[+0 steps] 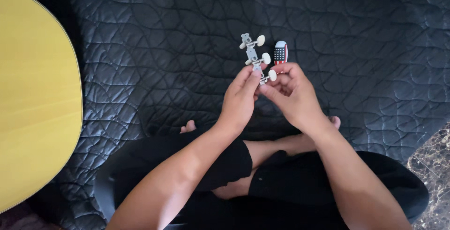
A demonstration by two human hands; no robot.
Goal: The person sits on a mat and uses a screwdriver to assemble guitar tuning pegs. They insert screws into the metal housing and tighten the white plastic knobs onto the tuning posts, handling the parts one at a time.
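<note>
Far left, yellow guitar body (33, 98) on dark quilt (140, 47). Centre, left hand (239, 101) pinching lower end of tuner strip (255, 57), held above the lap; right hand (293, 94) curled around screwdriver (280, 53), fingertips touching strip. Risk: light pinch, so strip could twist loose and drop onto quilt.
</note>
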